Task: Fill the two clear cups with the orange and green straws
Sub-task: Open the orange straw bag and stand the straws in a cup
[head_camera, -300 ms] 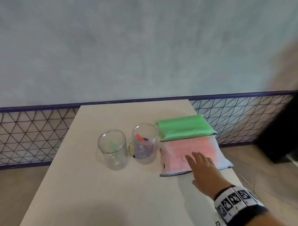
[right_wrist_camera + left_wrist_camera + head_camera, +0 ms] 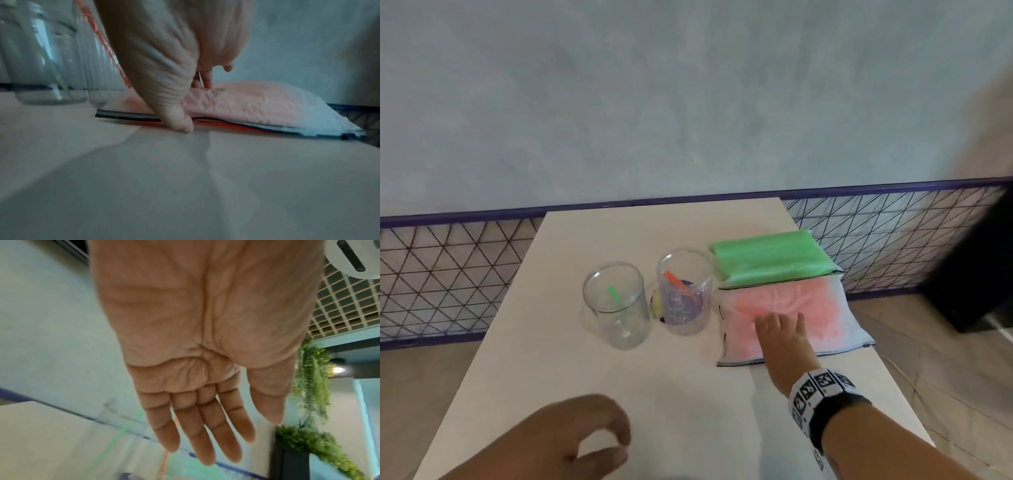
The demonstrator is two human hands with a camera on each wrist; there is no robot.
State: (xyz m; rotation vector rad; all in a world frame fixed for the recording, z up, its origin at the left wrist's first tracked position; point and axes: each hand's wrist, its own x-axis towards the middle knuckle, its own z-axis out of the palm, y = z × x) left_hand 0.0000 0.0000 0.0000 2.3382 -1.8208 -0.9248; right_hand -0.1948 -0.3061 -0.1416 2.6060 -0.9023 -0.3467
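Head view, orange straws (image 2: 787, 308) bagged, crinkled, pale pink through plastic

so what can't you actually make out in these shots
- Orange bag: straw count unreadable in the head view, since the plastic is cloudy and the right hand covers part.
- Whether the thumb pinches the bag's edge: right wrist view is blurred.
- Cups: smeared in the left wrist view, with the left hand in front.
- Dark thing behind the right cup: head view, hidden by the cup.
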